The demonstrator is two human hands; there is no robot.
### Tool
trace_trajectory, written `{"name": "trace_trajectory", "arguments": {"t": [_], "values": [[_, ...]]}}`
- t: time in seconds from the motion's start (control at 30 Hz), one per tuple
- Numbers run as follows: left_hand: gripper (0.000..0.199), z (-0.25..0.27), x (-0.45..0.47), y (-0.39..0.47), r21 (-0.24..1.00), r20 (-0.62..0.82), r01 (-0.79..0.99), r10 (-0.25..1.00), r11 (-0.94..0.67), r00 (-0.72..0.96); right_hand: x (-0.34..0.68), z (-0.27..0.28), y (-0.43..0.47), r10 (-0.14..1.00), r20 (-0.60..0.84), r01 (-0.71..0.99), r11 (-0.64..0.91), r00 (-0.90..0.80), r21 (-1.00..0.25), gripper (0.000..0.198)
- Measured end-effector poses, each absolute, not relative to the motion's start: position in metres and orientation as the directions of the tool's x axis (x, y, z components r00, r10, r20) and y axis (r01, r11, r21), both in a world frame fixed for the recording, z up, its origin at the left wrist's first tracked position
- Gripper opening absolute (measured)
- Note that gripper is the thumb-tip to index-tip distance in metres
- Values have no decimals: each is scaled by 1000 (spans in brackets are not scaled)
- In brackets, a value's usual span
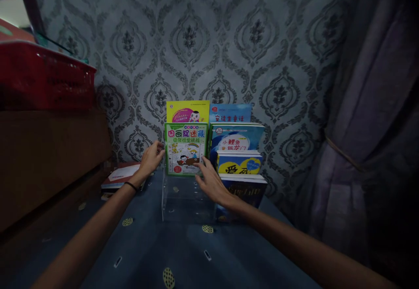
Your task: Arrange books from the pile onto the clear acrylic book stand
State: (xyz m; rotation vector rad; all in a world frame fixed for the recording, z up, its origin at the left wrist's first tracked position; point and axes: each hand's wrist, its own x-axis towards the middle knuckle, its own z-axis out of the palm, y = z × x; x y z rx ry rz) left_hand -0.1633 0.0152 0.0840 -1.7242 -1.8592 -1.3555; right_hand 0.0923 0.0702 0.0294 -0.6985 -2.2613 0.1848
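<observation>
A green picture book (186,149) with a cartoon cover stands upright in the left column of a clear acrylic rack (188,204). My left hand (152,159), a dark band on its wrist, is at the book's left edge with its fingers slightly bent and not wrapped round it. At the lower right of the same book is my right hand (212,182), fingers apart, one fingertip over the cover. Behind the green book rises a yellow book (187,111). The right column holds a light blue book (230,112), a blue-green book (237,137), a yellow-and-blue book (238,163) and a dark blue book (245,190).
Under the rack lies a dark blue patterned cloth (147,245). A small pile of books (121,174) is at the left, beside a brown box (52,158) with a red basket (49,75) on it. Patterned wallpaper (190,36) is behind; a tied curtain (343,158) hangs right.
</observation>
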Motion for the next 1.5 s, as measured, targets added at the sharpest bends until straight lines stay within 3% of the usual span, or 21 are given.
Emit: {"name": "trace_trajectory", "arguments": {"t": [0.93,1.13,1.33,1.5], "values": [[7,80,-167,9,456,718,867,660,-202,-223,96,28,69,498,631,377,866,-595,-329,40],[14,41,-176,-5,450,694,879,682,-159,-232,98,16,51,432,670,287,902,-604,-323,35],[7,-30,-205,-48,400,657,916,694,9,-294,104,-33,-5,394,524,120,869,-756,-480,30],[31,-28,-241,-56,349,663,931,674,109,-327,91,-32,-25,491,464,64,735,-738,-675,34]]}}
